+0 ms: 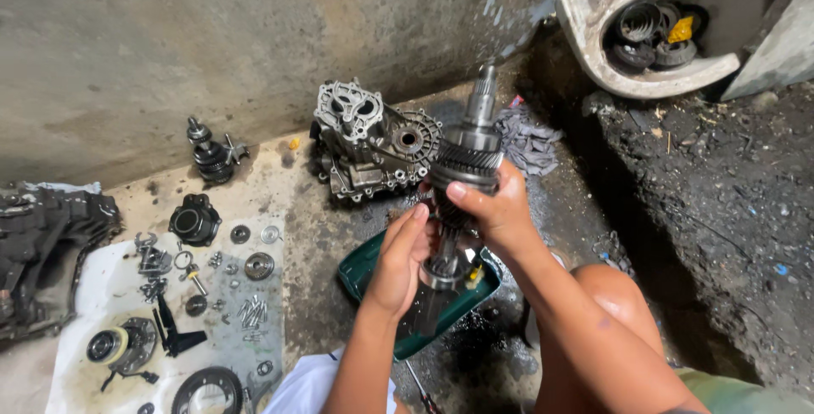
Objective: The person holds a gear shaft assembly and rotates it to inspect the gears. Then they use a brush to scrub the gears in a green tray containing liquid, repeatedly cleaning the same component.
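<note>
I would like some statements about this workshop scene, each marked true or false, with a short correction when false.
1. Both hands are on the gear shaft. True: the right hand grips it below the big gear and the left hand touches its lower part.
2. The shaft lies flat on the floor. False: it is held nearly upright over the green tray.
3. The aluminium gearbox housing stands on the floor by the wall. True.
4. The small parts at the left lie in a metal bucket. False: the bolts and washers are spread on a white sheet.
5. The broken white basin holds nothing. False: it holds dark ring-shaped parts.
</note>
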Motion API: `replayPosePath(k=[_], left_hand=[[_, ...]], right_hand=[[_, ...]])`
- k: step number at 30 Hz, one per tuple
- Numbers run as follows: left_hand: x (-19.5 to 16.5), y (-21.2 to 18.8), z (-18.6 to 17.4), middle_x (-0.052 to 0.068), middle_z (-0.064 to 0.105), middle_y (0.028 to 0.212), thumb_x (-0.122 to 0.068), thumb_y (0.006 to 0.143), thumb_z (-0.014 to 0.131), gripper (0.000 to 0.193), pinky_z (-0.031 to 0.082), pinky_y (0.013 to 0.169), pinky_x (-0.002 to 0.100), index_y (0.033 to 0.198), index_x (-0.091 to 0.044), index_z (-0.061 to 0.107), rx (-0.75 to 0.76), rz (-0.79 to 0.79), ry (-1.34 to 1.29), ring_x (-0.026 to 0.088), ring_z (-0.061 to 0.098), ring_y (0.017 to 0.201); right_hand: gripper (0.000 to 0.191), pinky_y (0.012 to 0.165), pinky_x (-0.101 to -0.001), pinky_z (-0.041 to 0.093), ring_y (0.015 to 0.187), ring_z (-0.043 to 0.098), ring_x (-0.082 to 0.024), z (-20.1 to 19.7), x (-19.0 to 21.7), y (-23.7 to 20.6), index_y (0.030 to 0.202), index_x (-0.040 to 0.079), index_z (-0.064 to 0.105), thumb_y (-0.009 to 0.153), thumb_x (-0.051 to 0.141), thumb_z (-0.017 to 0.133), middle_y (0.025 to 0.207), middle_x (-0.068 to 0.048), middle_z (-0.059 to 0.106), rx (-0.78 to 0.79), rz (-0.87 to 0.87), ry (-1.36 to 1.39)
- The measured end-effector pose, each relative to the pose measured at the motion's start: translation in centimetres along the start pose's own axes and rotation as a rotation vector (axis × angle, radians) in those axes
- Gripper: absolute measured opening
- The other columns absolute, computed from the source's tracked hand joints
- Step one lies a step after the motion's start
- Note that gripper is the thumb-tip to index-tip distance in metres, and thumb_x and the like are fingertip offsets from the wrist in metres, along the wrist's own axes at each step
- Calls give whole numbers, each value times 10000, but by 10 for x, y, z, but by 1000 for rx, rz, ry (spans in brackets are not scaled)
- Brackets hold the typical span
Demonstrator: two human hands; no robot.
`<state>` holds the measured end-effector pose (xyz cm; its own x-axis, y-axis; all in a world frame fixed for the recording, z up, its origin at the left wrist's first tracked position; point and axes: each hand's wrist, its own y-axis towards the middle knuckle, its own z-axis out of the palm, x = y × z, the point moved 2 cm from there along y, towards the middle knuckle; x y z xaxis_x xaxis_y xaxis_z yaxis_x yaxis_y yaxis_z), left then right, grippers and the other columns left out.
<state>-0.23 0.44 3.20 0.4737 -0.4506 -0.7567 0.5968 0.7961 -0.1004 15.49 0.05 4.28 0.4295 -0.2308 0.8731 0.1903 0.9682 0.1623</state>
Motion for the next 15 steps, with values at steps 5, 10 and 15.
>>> replayPosePath(k=[5,10,15], left_hand=[[11,1,-7,55,701,898,-207,932,754,319,543,661,253,1136,-6,614,158,-64,359,117,683,742],[27,7,-6,38,681,715,-181,851,864,269,502,554,290,848,9,673,72,-109,550,136,627,603],[39,11,8,113,751,726,-297,753,892,351,551,573,370,830,-16,697,-318,244,973,224,753,653]], right_hand=[[522,878,-403,619,951,739,-264,-2,15,4,1222,-24,578,830,197,844,1058,-158,723,-54,-148,-2],[601,955,-420,610,1014,730,-268,2,37,3,1293,-14,533,825,162,867,1116,-156,710,-83,-271,-101],[684,1008,-424,615,1099,733,-273,6,55,-6,1316,5,488,801,177,904,1188,-161,709,9,-316,-241]])
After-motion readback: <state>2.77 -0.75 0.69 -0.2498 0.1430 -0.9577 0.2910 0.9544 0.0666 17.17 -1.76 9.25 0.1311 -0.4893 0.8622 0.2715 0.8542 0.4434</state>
